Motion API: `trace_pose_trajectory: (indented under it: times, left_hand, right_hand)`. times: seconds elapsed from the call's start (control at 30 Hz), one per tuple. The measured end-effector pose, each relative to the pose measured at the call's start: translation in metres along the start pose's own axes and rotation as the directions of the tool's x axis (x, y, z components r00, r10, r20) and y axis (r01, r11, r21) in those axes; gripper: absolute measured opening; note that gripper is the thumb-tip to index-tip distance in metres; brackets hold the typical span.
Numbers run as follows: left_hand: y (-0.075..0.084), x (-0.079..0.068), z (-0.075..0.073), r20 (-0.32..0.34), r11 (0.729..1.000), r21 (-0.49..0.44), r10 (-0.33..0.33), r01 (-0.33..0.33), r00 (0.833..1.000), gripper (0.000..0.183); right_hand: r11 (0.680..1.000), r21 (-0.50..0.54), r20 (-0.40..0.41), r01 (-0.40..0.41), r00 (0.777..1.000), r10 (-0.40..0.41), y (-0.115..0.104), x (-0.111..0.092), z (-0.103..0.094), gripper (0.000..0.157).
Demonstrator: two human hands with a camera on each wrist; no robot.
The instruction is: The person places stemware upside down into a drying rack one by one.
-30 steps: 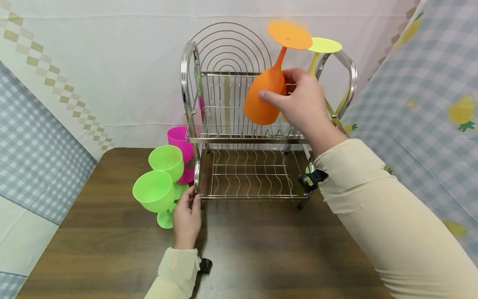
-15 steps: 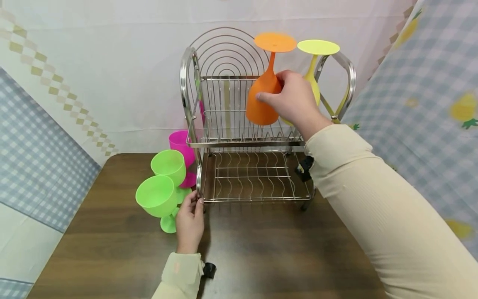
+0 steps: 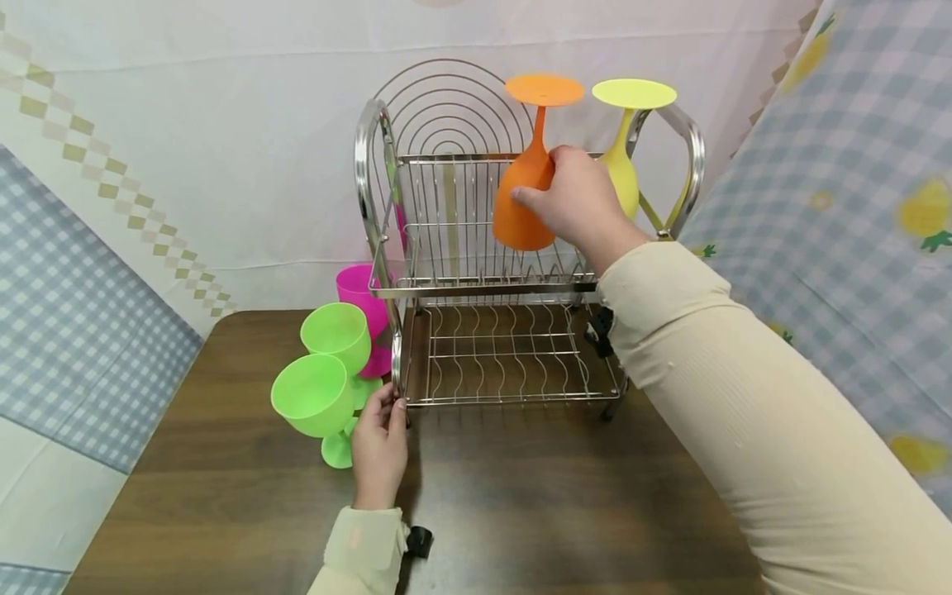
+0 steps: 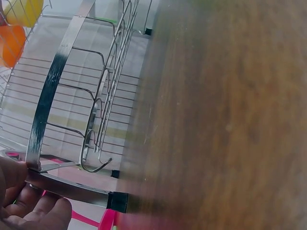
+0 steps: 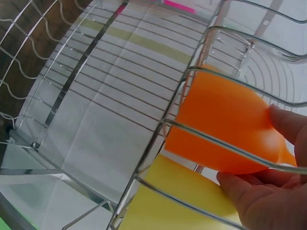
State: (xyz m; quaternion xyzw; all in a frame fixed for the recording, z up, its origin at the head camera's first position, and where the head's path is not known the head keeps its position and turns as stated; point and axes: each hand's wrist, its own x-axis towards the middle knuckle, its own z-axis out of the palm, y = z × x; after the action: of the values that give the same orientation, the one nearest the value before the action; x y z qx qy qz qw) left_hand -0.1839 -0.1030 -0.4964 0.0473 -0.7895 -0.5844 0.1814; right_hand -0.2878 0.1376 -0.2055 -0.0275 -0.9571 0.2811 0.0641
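My right hand [image 3: 583, 198] grips an orange goblet [image 3: 525, 207] by its bowl, upside down, foot on top. The goblet stands nearly upright on the upper tier of a metal dish rack [image 3: 483, 288]; in the right wrist view its rim is down among the rack wires. Just right of it a yellow goblet [image 3: 623, 169] stands inverted, partly behind my hand. My left hand [image 3: 379, 454] holds the front left leg of the rack near the tabletop, thumb in front, fingers curled behind. In the left wrist view those fingers [image 4: 43, 211] wrap under the metal leg.
Two green goblets [image 3: 312, 397] stand upright left of the rack, close beside my left hand. Behind them is a magenta goblet [image 3: 363, 297], partly hidden by the rack frame. The rack's lower tier [image 3: 506, 355] is a wavy wire shelf above the wooden table [image 3: 521, 504].
My right hand has brought the orange goblet down and slightly left, and its tilt has straightened. The yellow goblet shows more now. My left hand keeps its hold on the rack leg.
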Motion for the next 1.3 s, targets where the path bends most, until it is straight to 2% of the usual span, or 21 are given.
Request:
trace_pose_trajectory:
  times: [0.23, 0.43, 0.67, 0.8, 0.97, 1.07, 1.17, 1.3]
  left_hand:
    - [0.002, -0.002, 0.001, -0.019, 1.000, 0.001, 0.022, -0.022, 1.000, 0.025]
    - [0.003, -0.002, 0.002, -0.003, 1.000, -0.001, 0.002, -0.002, 1.000, 0.026]
    - [0.003, -0.004, 0.001, -0.001, 1.000, -0.009, 0.007, -0.007, 1.000, 0.028]
    - [0.004, -0.004, 0.001, -0.002, 1.000, -0.014, 0.008, -0.008, 1.000, 0.029]
    - [0.003, -0.003, 0.000, -0.003, 1.000, -0.009, 0.025, -0.025, 1.000, 0.030]
    - [0.004, -0.002, -0.002, -0.001, 0.999, -0.011, 0.033, -0.033, 0.999, 0.031]
    - [0.005, -0.001, -0.003, 0.005, 0.999, -0.018, 0.035, -0.034, 0.999, 0.034]
    - [0.005, -0.002, -0.005, 0.017, 0.999, -0.002, 0.044, -0.043, 0.999, 0.039]
  right_hand:
    - [0.998, -0.042, 0.024, -0.036, 0.999, 0.037, -0.001, -0.003, -0.004, 0.063]
    - [0.996, -0.076, 0.035, -0.042, 0.998, 0.044, -0.003, -0.003, -0.005, 0.062]
    - [0.996, -0.076, -0.005, -0.037, 0.999, 0.037, -0.004, -0.006, -0.005, 0.064]
    - [0.998, -0.055, -0.019, -0.027, 0.999, 0.026, 0.000, -0.010, -0.009, 0.072]
    - [1.000, -0.015, -0.027, 0.023, 0.999, -0.024, 0.008, -0.018, -0.015, 0.066]
    - [0.999, 0.029, -0.026, 0.041, 0.999, -0.041, 0.013, -0.026, -0.019, 0.071]
    - [0.995, 0.080, -0.028, 0.054, 0.998, -0.052, 0.017, -0.037, -0.022, 0.076]
    - [0.983, 0.141, -0.070, 0.114, 0.992, -0.105, 0.021, -0.059, -0.022, 0.074]
